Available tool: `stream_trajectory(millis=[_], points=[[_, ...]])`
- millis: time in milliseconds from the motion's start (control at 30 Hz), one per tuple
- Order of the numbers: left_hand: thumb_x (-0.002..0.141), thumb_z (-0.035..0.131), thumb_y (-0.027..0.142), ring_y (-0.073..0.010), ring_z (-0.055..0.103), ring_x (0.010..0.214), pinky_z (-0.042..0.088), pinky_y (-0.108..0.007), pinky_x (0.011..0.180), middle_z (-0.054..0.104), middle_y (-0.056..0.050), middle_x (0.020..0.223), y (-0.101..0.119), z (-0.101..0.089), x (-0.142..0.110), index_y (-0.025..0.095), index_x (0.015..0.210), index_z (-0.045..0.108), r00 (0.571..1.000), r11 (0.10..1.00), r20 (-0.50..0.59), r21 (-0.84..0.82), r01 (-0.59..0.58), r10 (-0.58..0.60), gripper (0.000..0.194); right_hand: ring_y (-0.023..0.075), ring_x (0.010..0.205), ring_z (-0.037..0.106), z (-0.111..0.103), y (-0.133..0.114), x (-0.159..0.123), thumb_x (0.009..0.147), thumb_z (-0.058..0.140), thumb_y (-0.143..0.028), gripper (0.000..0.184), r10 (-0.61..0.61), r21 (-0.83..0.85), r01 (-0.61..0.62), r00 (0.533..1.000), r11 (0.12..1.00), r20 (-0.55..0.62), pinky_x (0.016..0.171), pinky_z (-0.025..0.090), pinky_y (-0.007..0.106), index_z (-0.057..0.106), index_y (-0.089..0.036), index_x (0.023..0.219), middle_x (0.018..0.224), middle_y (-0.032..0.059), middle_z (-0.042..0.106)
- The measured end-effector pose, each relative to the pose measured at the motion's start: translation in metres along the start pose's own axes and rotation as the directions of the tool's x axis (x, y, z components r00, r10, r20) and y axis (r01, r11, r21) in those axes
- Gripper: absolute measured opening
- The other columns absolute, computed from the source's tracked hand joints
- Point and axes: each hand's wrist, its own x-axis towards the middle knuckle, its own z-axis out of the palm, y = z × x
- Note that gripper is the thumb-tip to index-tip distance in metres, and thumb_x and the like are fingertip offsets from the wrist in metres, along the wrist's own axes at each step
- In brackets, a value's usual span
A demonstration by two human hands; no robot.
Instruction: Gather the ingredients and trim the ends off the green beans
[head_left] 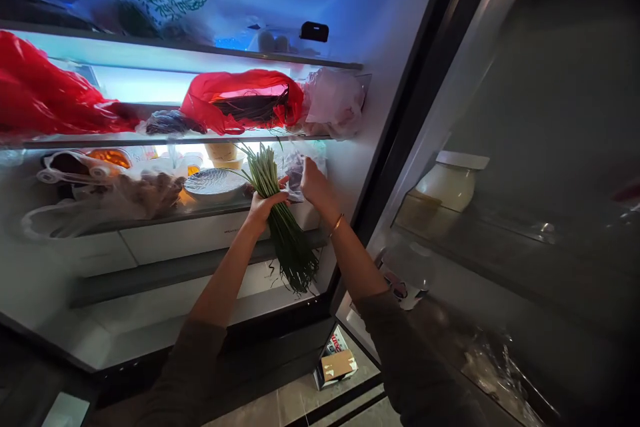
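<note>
A bunch of green chives [291,240] is gripped in my left hand [265,207]. Its pale stem ends point up toward the shelf and its dark leaf tips hang down in front of the drawers. My right hand [314,180] is closed just to the right of the stems, by a clear plastic bag [295,163] on the lower shelf; whatever its fingers may hold is hidden. Above both hands, a red plastic bag [200,103] lies with its mouth open, and dark green stalks show inside.
On the lower shelf are a foil-topped round dish [213,183] and bagged food [145,190]. Another red bag [50,93] fills the middle shelf's left. A white-lidded jar [447,180] stands in the open door at right. A small box [339,365] sits on the floor.
</note>
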Motion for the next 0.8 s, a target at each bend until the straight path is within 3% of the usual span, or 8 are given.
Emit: stream_trajectory(millis=[67,133,200,267,333,567,667,800], points=[[0.048,0.082,0.026,-0.0088,0.058,0.052,0.046,-0.024,0.053,0.075,-0.006,0.091,0.000,0.003,0.001,0.015,0.078,0.068,1.000,1.000,0.020,0.000,0.017,-0.017,0.034,0.0315,0.110,0.063,0.004,0.006,-0.002,0.097,0.043,-0.025,0.052,0.244,-0.044,-0.241,0.960,0.970,0.139,0.089,0.049,0.040,0.039,-0.001,0.143,0.123,0.0267,0.063],[0.047,0.082,0.026,-0.0096,0.058,0.052,0.046,-0.024,0.053,0.074,-0.004,0.083,0.001,0.007,0.003,0.015,0.084,0.070,0.999,0.999,0.022,0.021,0.036,-0.037,0.040,0.0339,0.108,0.064,0.010,0.012,-0.012,0.095,0.051,-0.036,0.060,0.343,-0.091,-0.331,0.906,0.939,0.249,0.087,0.050,0.042,0.039,-0.001,0.143,0.118,0.0266,0.065],[0.046,0.082,0.026,-0.0106,0.058,0.051,0.046,-0.024,0.052,0.069,0.000,0.071,0.003,0.011,0.007,0.015,0.090,0.072,0.999,0.998,0.001,0.055,0.038,-0.038,0.046,0.0336,0.111,0.062,0.015,0.013,-0.024,0.094,0.052,-0.040,0.056,0.254,-0.107,-0.233,0.927,0.967,0.275,0.090,0.048,0.043,0.047,-0.008,0.139,0.118,0.0234,0.065],[0.046,0.082,0.025,-0.0109,0.058,0.051,0.045,-0.023,0.051,0.064,0.004,0.062,0.006,0.015,0.010,0.016,0.094,0.073,0.999,0.996,-0.037,0.091,0.026,-0.023,0.050,0.0324,0.117,0.058,0.019,0.008,-0.036,0.097,0.047,-0.035,0.039,0.061,-0.117,-0.036,0.974,0.992,0.219,0.095,0.045,0.046,0.059,-0.016,0.129,0.122,0.0201,0.064],[0.045,0.081,0.024,-0.0106,0.057,0.051,0.045,-0.023,0.051,0.063,0.005,0.060,0.010,0.015,0.011,0.016,0.097,0.074,0.998,0.993,-0.060,0.111,0.037,-0.031,0.053,0.0315,0.122,0.053,0.024,-0.002,-0.046,0.099,0.041,-0.026,0.034,-0.140,-0.139,0.159,0.981,0.977,0.138,0.100,0.041,0.049,0.065,-0.018,0.121,0.127,0.0193,0.061],[0.042,0.080,0.022,-0.0129,0.056,0.047,0.044,-0.024,0.045,0.062,0.000,0.052,0.023,-0.014,0.016,0.013,0.067,0.069,0.959,0.921,-0.085,0.266,0.283,-0.270,0.029,0.0291,0.142,0.036,0.043,-0.015,-0.062,0.086,0.052,-0.007,0.039,-0.564,-0.042,0.564,0.826,0.825,0.012,0.117,0.022,0.057,0.067,-0.018,0.120,0.145,0.0142,0.051],[0.044,0.081,0.022,-0.0120,0.056,0.047,0.043,-0.023,0.044,0.062,-0.001,0.052,0.027,-0.027,0.022,0.013,0.071,0.071,0.952,0.907,-0.095,0.291,0.305,-0.290,0.030,0.0258,0.128,0.052,0.037,-0.007,-0.050,0.085,0.050,-0.009,0.036,-0.616,0.116,0.611,0.788,0.783,0.005,0.113,0.031,0.052,0.070,-0.021,0.112,0.132,0.0103,0.062],[0.045,0.081,0.021,-0.0093,0.054,0.046,0.040,-0.021,0.044,0.058,0.004,0.050,0.032,-0.038,0.024,0.013,0.082,0.073,0.956,0.952,-0.206,0.182,0.247,-0.209,0.038,0.0234,0.116,0.059,0.018,0.000,-0.022,0.093,0.036,-0.013,0.041,-0.412,0.183,0.418,0.908,0.890,-0.073,0.102,0.044,0.041,0.064,-0.017,0.123,0.122,0.0130,0.067]])
